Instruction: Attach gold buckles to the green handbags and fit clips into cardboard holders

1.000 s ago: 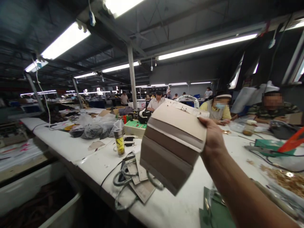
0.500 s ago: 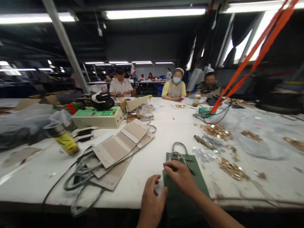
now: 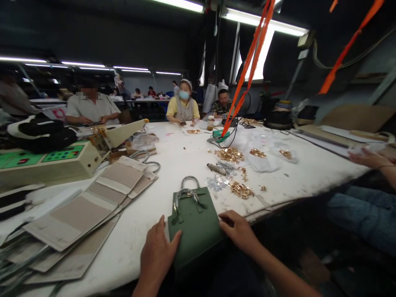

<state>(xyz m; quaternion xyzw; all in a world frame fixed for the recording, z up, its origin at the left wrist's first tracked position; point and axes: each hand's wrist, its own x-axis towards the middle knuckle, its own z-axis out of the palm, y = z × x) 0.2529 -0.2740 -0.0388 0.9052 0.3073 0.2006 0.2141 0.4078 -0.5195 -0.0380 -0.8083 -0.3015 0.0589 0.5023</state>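
A green handbag (image 3: pixel 196 222) lies at the table's front edge, its lower end over the edge towards me. Its wrapped grey-green handles (image 3: pixel 189 181) point away from me. My left hand (image 3: pixel 157 249) is at the bag's left side, thumb on the front panel and fingers along the edge. At the right side, my right hand (image 3: pixel 237 231) has its bent fingers against the bag's edge. What the fingertips do behind the bag is hidden. To the left lies a stack of flat beige panels (image 3: pixel 89 206) with handles attached.
Gold metal fittings (image 3: pixel 241 189) lie in piles on the right, near a dark tool handle (image 3: pixel 216 168). A cream machine (image 3: pixel 55 163) with a green panel stands left. Orange strips (image 3: pixel 247 70) hang above. Another person's hand (image 3: pixel 369 159) is at the far right; co-workers sit opposite.
My view has swung right. My right hand has left the handles for the bag's right edge, and my left hand has come onto its left edge. The bag's front now shows more.
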